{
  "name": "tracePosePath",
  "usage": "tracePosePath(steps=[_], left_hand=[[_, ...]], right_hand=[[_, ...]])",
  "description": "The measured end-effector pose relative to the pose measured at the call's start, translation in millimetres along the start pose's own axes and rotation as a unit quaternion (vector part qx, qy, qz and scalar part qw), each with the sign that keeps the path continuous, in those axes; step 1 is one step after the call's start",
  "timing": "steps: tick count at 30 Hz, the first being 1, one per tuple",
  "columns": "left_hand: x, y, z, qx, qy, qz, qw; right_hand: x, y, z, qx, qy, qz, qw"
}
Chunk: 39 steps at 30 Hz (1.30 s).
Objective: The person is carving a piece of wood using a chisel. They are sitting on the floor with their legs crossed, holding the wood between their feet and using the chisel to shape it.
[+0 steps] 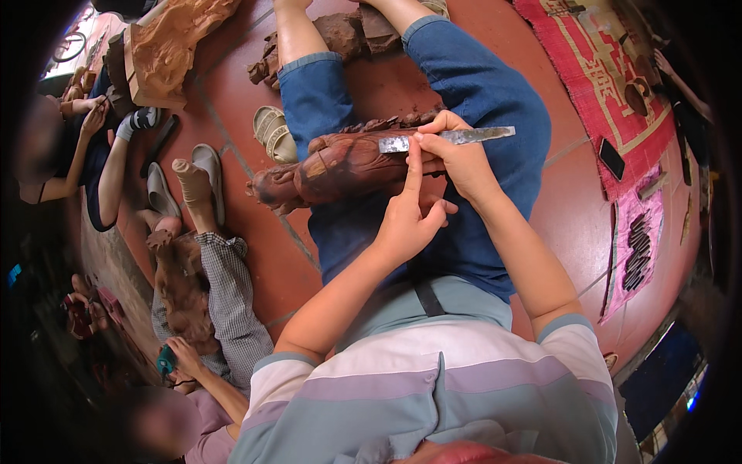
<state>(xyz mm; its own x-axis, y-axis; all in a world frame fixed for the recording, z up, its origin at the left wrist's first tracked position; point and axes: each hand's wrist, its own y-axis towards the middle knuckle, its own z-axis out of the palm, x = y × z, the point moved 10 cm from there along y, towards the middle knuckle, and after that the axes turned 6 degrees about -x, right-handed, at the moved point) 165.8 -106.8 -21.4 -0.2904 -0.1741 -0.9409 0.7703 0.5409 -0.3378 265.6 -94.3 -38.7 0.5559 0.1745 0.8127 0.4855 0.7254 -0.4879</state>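
Two long things lay nearly parallel in the head view: a reddish-brown wood carving (pixel 332 170) and, over its right end, a flat metal strip (pixel 483 135). The carving rested across the person's jeans (pixel 483 85), its long axis running left to right and rising slightly toward the right. At its right end, the right hand (pixel 456 155) pinched the strip between thumb and forefinger, other fingers curled beneath. The left hand (pixel 410 220) sat on the body side of the carving, index finger stretched up to the strip, thumb apart, nothing seen in its grasp; its palm was hidden. Fingertips of both hands met over the carving's right part, so neither was clearly nearer. Beyond the carving lay another dark carved piece (pixel 332 42); well to its right, a phone (pixel 611 158) lay on a red mat (pixel 655 131).
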Motion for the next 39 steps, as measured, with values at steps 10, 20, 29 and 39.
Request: tracePosePath(steps=[10,20,29,39], left_hand=[[-1.8,-1.3,-3.0,-0.005,0.02,0.004,1.0],[1.0,-1.4,2.1,0.001,0.003,-0.008,1.0],[12.4,-12.8,-0.7,-0.07,-0.042,0.038,0.996],[10.0,-14.6,-6.6,-0.052,-0.016,0.028,0.998]], right_hand=[[0.0,3.7,2.9,0.002,-0.022,-0.042,0.999],[-2.9,-3.9,0.0,0.0,0.03,0.019,0.999],[-11.0,-17.5,15.6,-0.012,0.005,-0.045,0.999],[-4.7,-18.2,9.8,-0.067,-0.055,-0.127,0.988]])
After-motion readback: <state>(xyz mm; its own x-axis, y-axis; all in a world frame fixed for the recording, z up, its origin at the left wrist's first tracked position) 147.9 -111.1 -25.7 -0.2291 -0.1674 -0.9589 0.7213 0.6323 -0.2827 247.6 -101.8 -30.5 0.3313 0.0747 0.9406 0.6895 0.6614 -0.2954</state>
